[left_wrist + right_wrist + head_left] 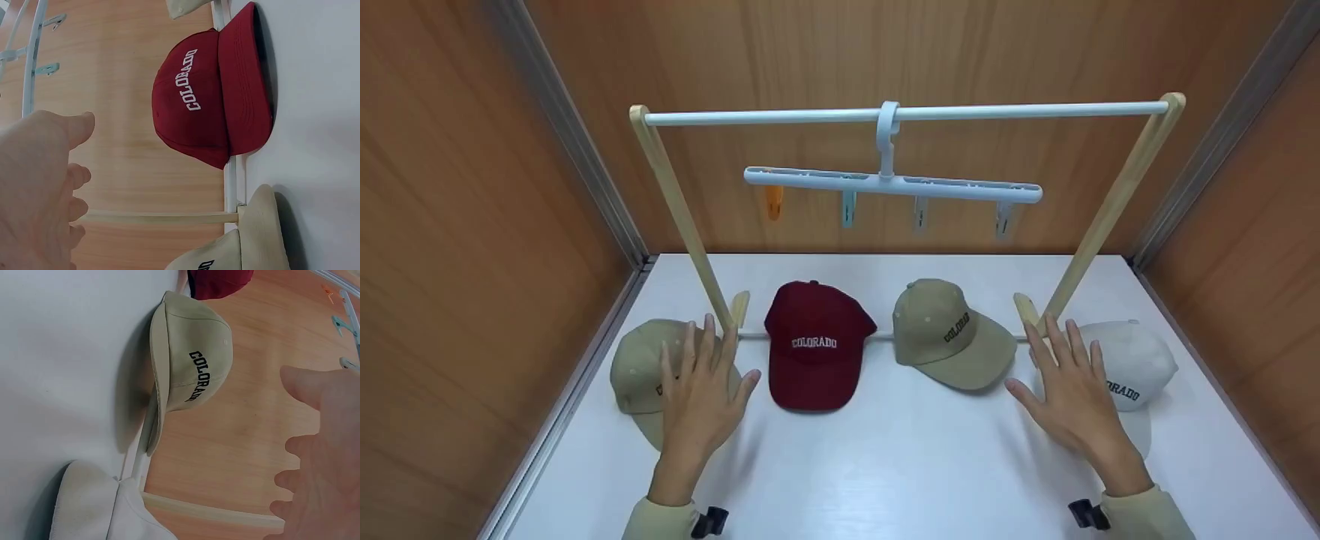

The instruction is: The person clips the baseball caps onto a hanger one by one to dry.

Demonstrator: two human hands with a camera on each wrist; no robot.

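Fingers spread, the left hand (pixel 701 401) hovers over an olive-tan cap (pixel 641 367) at the left and partly hides it. The right hand (pixel 1072 401), also spread and holding nothing, hovers in front of a white cap (pixel 1136 364). Between the hands lie a dark red cap (pixel 815 375) lettered COLORADO and a khaki cap (pixel 934 330) turned toward the right. In the left wrist view the red cap (pixel 197 95) is nearest the thumb; the right wrist view shows the khaki cap (pixel 197 354) beyond the right thumb.
A rack with wooden side posts (pixel 679 202) and a white top bar (pixel 997 112) stands behind the caps. From the bar hangs a light blue hanger (pixel 960 189) with orange, teal and grey clips (pixel 849 210). Wooden panels (pixel 457 247) enclose the white table (pixel 870 480).
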